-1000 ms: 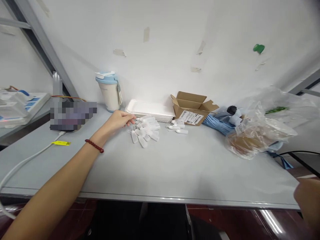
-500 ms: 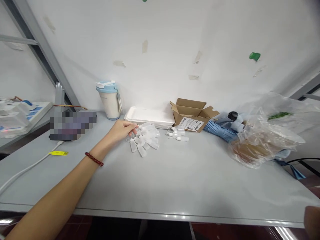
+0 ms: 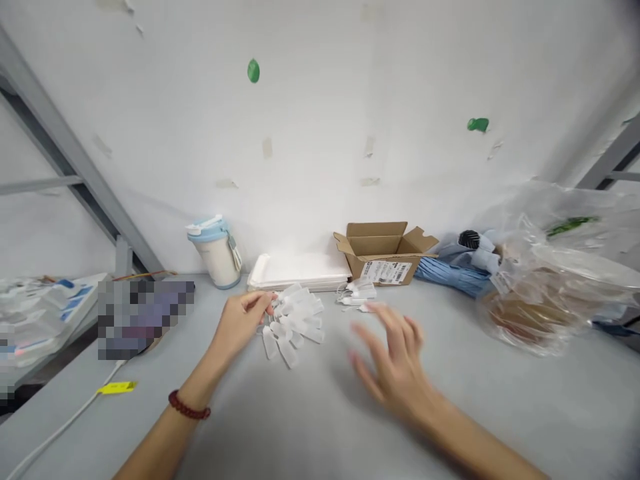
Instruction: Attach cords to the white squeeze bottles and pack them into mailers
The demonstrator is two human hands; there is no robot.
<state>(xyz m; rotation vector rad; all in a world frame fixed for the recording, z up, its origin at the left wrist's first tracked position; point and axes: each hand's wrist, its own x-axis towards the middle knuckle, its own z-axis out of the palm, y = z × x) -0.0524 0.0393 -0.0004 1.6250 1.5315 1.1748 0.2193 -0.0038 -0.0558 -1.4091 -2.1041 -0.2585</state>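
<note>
Translucent white plastic tags [image 3: 299, 320] fan out left of centre, their strings pinched in the left hand's [image 3: 240, 325] fingertips, apparently to keep the loops together. Right of centre, the blurred right hand [image 3: 400, 363] spreads open fingers beside a smaller tag cluster [image 3: 357, 293].

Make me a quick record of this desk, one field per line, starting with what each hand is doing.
left hand: fingers closed at the string end of the larger tag pile
right hand: fingers spread and blurred, nearest the smaller tag pile; contact unclear
bracelet: dark red, on the left wrist
white stack: behind the larger tag pile
box: cardboard, flaps open, right of the white stack
cup: blue lid, left of the white stack
bag: clear plastic, far right
</note>
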